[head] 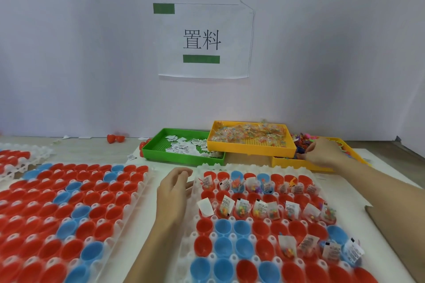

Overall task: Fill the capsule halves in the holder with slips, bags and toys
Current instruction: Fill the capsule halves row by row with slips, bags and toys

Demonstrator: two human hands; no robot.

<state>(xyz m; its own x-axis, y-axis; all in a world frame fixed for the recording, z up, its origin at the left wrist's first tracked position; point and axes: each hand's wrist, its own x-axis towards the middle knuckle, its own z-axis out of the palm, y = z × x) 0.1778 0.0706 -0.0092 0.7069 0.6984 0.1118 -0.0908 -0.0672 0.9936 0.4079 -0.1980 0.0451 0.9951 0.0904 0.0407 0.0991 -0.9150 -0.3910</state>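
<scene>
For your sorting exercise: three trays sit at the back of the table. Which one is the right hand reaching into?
The far-right yellow tray of toys. The right hand is over it; the green tray holds slips, the raised yellow tray bags.

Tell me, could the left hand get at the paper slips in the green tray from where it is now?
Probably yes. The left hand rests by the holder's left edge, and the green tray of slips lies just beyond it with nothing between. The upper yellow tray covers only the green tray's right corner.

Right hand reaches into the toy tray; left hand rests beside the holder.
</scene>
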